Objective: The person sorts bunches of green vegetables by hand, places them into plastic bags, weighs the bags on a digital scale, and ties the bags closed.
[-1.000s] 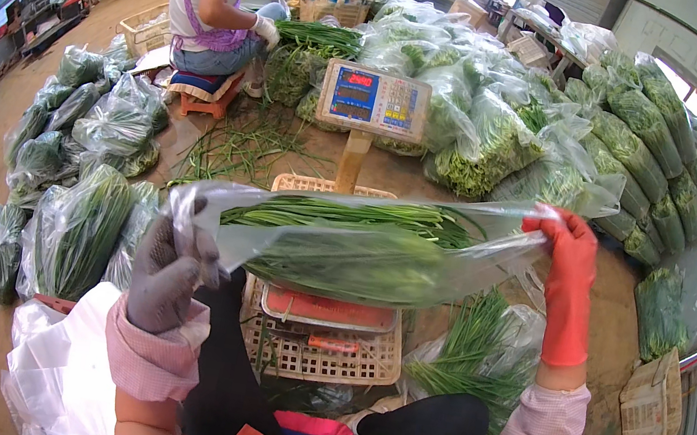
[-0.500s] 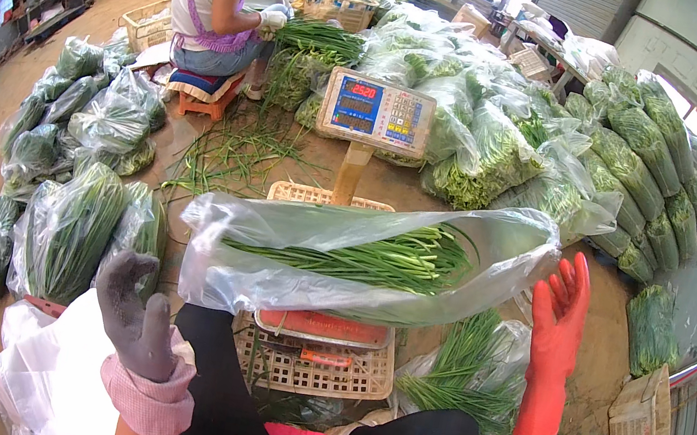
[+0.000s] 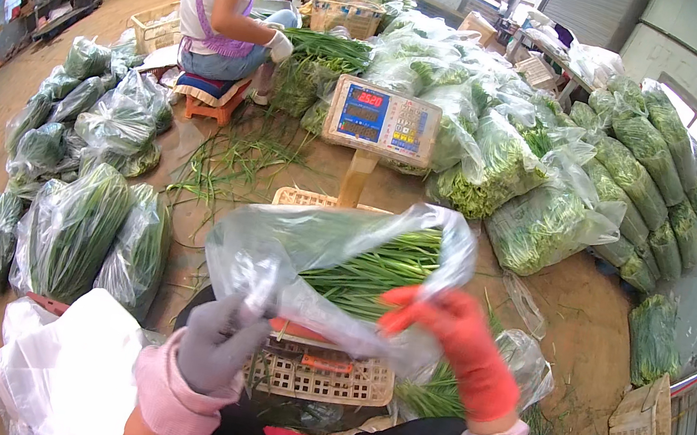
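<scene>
A clear plastic bag [image 3: 258, 235] lies across the scale [image 3: 383, 122] before me, with a bundle of chives [image 3: 381, 269] inside it. At the bag's near left edge, my left hand [image 3: 219, 341], in a grey glove, is closed on the gathered plastic. My right hand [image 3: 469, 353], in a red rubber glove, has its fingers closed on the plastic at the near right side; motion blurs them a little. The open mouth of the bag faces right, and green stalks show through it. Under the bag a strip of the red weighing surface shows above a cream crate [image 3: 321, 379].
Filled bags of greens [image 3: 69, 235] stand at the left, and a large heap of bagged greens [image 3: 487, 158] fills the back right. Loose chives [image 3: 439, 394] lie beside my right knee. A person [image 3: 226, 13] in a purple apron sits on a stool, handling greens.
Both hands have come in from beside the bag and taken hold of its plastic. The bag's right end has been drawn inward to the left. The seated person's arm has shifted.
</scene>
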### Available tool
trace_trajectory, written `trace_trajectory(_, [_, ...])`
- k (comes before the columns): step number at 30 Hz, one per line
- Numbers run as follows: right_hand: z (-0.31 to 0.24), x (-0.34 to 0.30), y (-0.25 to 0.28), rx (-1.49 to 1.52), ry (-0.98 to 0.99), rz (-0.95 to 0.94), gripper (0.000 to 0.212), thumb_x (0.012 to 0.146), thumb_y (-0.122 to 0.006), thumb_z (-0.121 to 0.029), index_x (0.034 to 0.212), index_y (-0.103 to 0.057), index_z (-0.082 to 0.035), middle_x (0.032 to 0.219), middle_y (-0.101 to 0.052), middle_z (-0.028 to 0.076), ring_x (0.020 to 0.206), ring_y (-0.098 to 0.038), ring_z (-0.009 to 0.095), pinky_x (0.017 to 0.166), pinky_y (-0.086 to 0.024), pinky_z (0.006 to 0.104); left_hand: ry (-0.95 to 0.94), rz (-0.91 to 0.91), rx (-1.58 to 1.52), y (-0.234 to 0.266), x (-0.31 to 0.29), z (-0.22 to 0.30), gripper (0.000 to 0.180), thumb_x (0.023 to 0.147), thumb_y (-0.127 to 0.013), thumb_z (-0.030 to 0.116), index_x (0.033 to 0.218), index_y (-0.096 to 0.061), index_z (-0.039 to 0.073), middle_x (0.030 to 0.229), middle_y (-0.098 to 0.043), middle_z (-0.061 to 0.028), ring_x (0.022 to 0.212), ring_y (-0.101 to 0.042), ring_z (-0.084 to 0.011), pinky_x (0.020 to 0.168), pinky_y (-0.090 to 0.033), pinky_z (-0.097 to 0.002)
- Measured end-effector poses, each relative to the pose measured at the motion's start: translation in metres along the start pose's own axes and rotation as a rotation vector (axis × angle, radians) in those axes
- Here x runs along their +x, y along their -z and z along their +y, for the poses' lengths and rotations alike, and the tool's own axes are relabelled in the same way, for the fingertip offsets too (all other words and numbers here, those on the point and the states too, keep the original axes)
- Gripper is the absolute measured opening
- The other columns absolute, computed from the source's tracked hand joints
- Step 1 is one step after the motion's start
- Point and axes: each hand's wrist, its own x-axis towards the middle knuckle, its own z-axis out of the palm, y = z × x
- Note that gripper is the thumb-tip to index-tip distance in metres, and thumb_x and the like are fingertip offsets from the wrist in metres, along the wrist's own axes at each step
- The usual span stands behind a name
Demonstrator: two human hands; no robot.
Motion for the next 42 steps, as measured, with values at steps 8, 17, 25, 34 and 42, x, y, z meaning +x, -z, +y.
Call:
trace_trajectory(8, [-0.005,0.04,-0.052,0.032,-0.242,-0.309,0.051,0.087,-0.059,-0.024,0.131,-0.044,-0.002,0.09,-0.068,0.008,0.05,-0.051,0.006,0.045,-0.042,0.0196,-0.428,-0.493,0.659,-0.068,-0.001,-0.01,0.021,0.085,-0.058,0.023,0.087,-0.052,0.003,0.068,-0.058,-0.0122,0.057,-0.059,-0.0263,0.054,-0.046,-0.0368])
trace_trajectory(17, [-0.066,0.056,-0.04,0.493,-0.043,-0.069,0.051,0.083,-0.059,-0.013,0.129,-0.045,0.001,0.112,-0.059,0.011,0.089,-0.062,0.015,0.079,-0.048,0.0276,0.349,-0.584,-0.333,-0.057,0.089,0.012,0.013,0.084,-0.056,0.008,0.097,-0.06,0.005,0.079,-0.058,-0.0025,0.07,-0.056,-0.0125,0.063,-0.045,-0.0248])
trace_trajectory(25, [0.008,0.095,0.033,0.262,-0.197,0.285,0.034,0.078,-0.066,-0.007,0.11,-0.057,0.002,0.102,-0.063,0.01,0.081,-0.062,0.014,0.07,-0.05,0.0254,0.181,-0.126,-0.172,-0.081,0.158,-0.086,0.019,0.077,-0.058,0.004,0.094,-0.061,-0.003,0.071,-0.059,-0.0057,0.064,-0.055,-0.0151,0.062,-0.047,-0.0274])
trace_trajectory(34, [0.04,0.091,0.044,0.177,0.053,0.544,0.03,0.077,-0.066,-0.006,0.106,-0.06,-0.001,0.079,-0.062,0.003,0.07,-0.061,0.013,0.069,-0.05,0.0254,0.418,-0.397,-1.281,-0.032,0.14,-0.092,0.04,0.085,-0.045,0.011,0.123,-0.045,-0.001,0.082,-0.058,-0.016,0.07,-0.059,-0.0263,0.07,-0.05,-0.0382])
trace_trajectory(42, [0.062,0.081,0.025,1.019,0.041,0.241,0.041,0.095,-0.043,-0.024,0.124,-0.048,0.005,0.041,-0.025,-0.01,0.036,-0.029,0.005,0.042,-0.031,0.021,0.558,-0.033,-1.474,-0.039,0.194,-0.103,0.054,0.083,-0.055,0.042,0.124,-0.043,0.009,0.104,-0.05,-0.0253,0.08,-0.052,-0.0306,0.072,-0.042,-0.0405])
